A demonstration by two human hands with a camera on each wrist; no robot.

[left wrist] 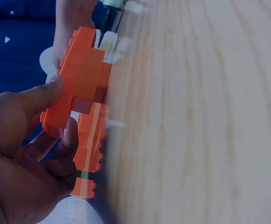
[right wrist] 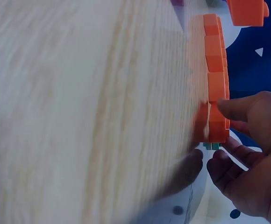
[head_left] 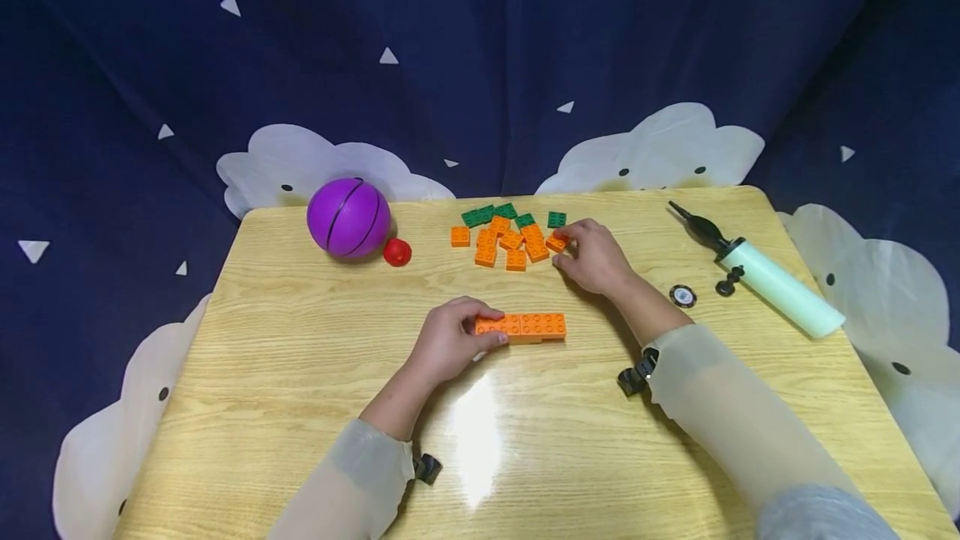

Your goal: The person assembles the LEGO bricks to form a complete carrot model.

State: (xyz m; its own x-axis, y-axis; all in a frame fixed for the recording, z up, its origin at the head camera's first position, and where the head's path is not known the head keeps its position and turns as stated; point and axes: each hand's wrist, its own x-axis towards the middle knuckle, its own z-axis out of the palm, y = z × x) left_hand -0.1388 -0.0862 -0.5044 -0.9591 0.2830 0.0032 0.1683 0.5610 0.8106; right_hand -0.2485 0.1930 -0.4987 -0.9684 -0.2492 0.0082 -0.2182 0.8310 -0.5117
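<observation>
Near the middle of the table, my left hand (head_left: 450,338) grips the left end of a joined row of orange building bricks (head_left: 543,325). The left wrist view shows this build (left wrist: 79,70) as stepped, with shorter layers beneath a long studded top, held between thumb and fingers. My right hand (head_left: 596,258) reaches to the right side of a loose brick pile and pinches an orange brick (head_left: 557,242). In the right wrist view the thumb lies against this brick (right wrist: 217,125), its far side partly hidden by the hand. More orange bricks (head_left: 486,254) lie just left of it.
Several green bricks (head_left: 506,211) lie behind the orange ones. A purple ball (head_left: 348,217) and a small red object (head_left: 397,252) stand at back left. On the right are a pale green hand pump (head_left: 783,286), a poker chip (head_left: 682,296) and a small black piece (head_left: 726,286).
</observation>
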